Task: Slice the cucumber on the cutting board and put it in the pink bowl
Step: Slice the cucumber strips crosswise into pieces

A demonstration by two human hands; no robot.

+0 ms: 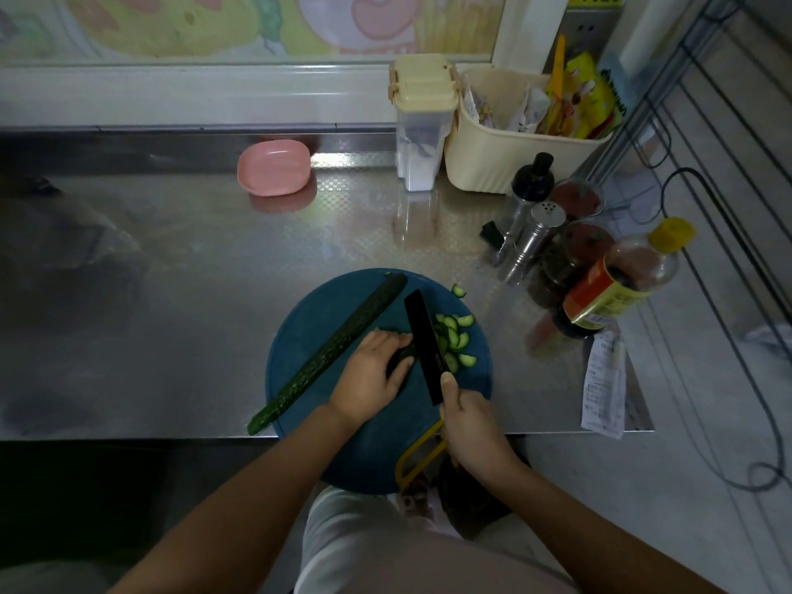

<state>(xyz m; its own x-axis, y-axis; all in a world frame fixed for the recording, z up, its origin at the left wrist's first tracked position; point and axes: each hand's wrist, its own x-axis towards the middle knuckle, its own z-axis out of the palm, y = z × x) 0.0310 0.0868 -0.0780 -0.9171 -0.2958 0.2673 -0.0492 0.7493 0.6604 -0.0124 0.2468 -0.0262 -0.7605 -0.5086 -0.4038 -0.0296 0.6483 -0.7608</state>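
Observation:
A round blue cutting board (317,319) lies at the steel counter's front edge. A long cucumber half (330,351) lies diagonally across its left side. My left hand (370,375) curls over a shorter cucumber piece (403,358), holding it down. My right hand (469,426) grips the handle of a black knife (424,340), whose blade stands against the piece's cut end. Several half-moon slices (456,338) lie right of the blade, one more slice (458,290) at the board's far edge. The pink bowl (274,167) sits far back on the counter.
Back right stand a lidded seasoning box (422,117) and a cream basket (510,152) of packets. Shakers, jars and a sauce bottle (617,285) crowd the right edge. A paper receipt (604,383) hangs over the right front corner. A wire rack (707,100) rises on the right.

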